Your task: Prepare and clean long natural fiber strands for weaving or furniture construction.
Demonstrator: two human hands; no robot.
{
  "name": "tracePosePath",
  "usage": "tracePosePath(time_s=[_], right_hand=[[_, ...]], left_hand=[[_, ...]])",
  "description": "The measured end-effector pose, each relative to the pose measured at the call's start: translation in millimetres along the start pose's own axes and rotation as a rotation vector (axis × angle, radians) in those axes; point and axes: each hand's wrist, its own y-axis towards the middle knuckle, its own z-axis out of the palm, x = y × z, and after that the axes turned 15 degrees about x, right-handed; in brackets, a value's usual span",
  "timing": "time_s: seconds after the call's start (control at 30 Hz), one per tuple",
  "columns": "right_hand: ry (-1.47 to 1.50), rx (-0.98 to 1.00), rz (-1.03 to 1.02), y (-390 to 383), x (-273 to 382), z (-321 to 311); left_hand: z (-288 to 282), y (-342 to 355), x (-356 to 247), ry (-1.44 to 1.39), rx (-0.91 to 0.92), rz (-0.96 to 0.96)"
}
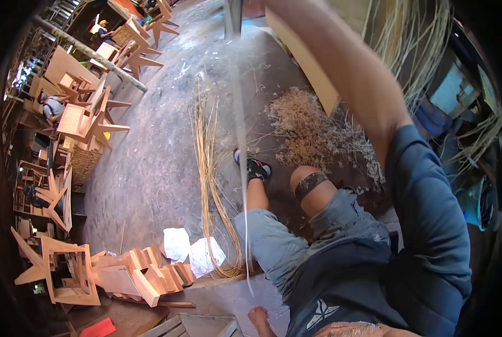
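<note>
My right arm (369, 84) is raised across the view, blurred at the forearm, and its hand lies beyond the top edge. A long, pale, thin strip (242, 168) hangs down the middle, smeared by motion; its upper end is lost near the top edge. Its lower tip stops a little above my left hand (258, 315). The fingers of that hand look curled in, and whatever they may hold is hidden. On the floor left of my foot lies a bundle of long tan rattan strands (208, 168), bent round at its near end.
A heap of curly shavings (301, 126) lies beyond my knees, beside a pale board (310, 67). More strands (414, 45) hang at the right. Wooden chair frames (85, 121) line the left, with people among them. Wood pieces (150, 275) and white sheets (206, 255) lie near left.
</note>
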Motion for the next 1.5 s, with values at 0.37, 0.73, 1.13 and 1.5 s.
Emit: tracePosePath(time_s=[0.37, 0.73, 1.13, 1.5], right_hand=[[-1.015, 0.043, 1.101, -270, -161, -83], [0.091, -0.481, 1.26, -482, -53, 51], [-0.375, 0.36, 1.069, -473, 24, 172], [-0.522, 0.474, 0.995, -495, 7, 188]], left_hand=[[114, -34, -345, -0.828, 0.775, 0.452], [233, -61, -371, 0.333, 0.678, 0.77], [240, -38, -315, 0.32, 0.71, 0.696], [183, -73, -204, 0.47, 0.455, 0.73]])
